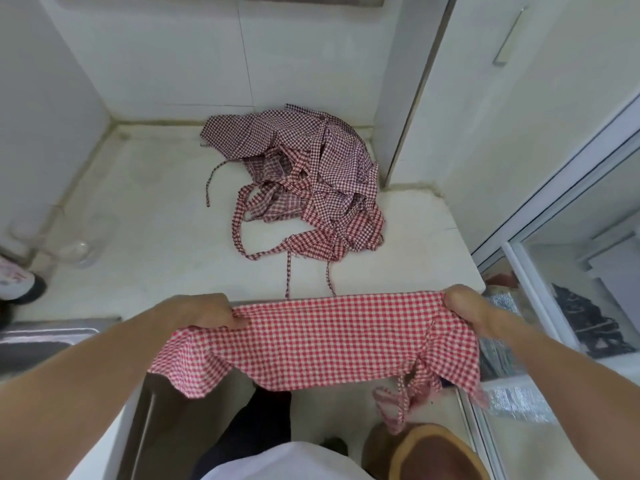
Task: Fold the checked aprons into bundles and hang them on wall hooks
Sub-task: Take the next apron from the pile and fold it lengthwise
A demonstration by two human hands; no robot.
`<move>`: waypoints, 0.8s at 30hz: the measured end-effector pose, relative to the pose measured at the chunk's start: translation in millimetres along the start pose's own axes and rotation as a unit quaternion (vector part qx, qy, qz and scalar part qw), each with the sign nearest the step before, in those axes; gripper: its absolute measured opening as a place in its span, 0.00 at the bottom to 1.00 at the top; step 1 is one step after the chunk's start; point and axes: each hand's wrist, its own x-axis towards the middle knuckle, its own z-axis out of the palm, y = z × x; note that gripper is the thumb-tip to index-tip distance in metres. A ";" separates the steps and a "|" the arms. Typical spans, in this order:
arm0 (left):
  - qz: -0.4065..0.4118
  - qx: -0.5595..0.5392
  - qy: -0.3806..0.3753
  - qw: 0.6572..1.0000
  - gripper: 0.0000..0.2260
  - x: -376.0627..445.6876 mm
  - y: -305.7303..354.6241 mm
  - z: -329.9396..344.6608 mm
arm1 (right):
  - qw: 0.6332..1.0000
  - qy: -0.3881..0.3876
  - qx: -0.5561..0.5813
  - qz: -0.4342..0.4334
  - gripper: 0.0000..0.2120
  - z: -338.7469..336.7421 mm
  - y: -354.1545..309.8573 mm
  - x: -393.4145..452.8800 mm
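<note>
Soft gingham apron (329,337) — taut, rectangular

One head-worn view — looking steeply down over the countertop (166,209), close above it.

The bench (145,209) lies bare on its left and near half. A heap of aprons (301,181) fills the back right, its loose ties (239,230) trailing toward the front edge. Walls close the left and back; a cabinet (485,116) blocks the right. A sink (41,344) sits lower left.
</note>
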 end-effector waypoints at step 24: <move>0.047 0.057 0.095 0.993 0.27 110.5 -84.5 -187.2 | 0.972 0.096 -0.215 0.023 0.21 27.4 -129.0 167.8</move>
